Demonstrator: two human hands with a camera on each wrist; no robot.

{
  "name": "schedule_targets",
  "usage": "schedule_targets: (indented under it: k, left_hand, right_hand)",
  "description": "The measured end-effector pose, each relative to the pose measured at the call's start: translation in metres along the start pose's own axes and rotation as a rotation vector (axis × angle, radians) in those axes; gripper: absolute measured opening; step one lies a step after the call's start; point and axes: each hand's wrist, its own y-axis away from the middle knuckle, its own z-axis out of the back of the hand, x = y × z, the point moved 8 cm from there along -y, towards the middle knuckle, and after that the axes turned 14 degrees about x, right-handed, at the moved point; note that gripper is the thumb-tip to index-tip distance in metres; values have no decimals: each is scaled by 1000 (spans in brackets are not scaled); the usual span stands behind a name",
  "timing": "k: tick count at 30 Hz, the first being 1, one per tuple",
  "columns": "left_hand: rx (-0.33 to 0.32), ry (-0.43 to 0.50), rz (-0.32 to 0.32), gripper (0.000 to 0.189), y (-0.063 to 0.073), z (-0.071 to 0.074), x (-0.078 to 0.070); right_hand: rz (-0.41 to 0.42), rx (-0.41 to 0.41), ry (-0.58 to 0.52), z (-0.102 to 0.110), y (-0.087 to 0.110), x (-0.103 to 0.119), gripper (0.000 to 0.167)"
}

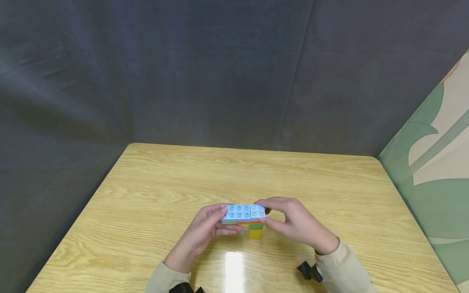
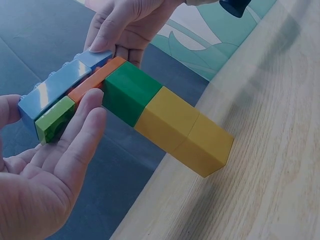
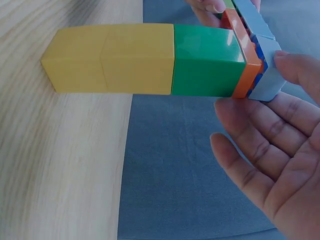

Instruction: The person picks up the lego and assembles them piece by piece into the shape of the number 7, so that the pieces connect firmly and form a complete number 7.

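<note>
Gripping light-blue top bricks (image 1: 243, 212): left hand (image 1: 200, 232), right hand (image 1: 296, 223).

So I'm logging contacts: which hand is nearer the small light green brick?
Left. The left hand has fingers touching the light green brick; the right hand holds the far end.
</note>
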Motion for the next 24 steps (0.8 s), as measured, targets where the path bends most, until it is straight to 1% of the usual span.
schedule_targets:
  k: [7, 13, 18, 24]
  left_hand:
    - [-14, -24, 12, 47, 0, 1, 0]
    - [-43, -28, 44, 46, -1, 2, 1]
    - [-61, -30, 64, 45, -2, 3, 1]
    - [-77, -15, 85, 45, -2, 3, 1]
  right_hand:
    - [-5, 11, 35, 1, -1, 2, 29]
    - [-31, 29, 38, 2, -1, 2, 32]
    - [-18, 58, 56, 2, -2, 6, 31]
    - [-9, 64, 102, 4, -4, 10, 30]
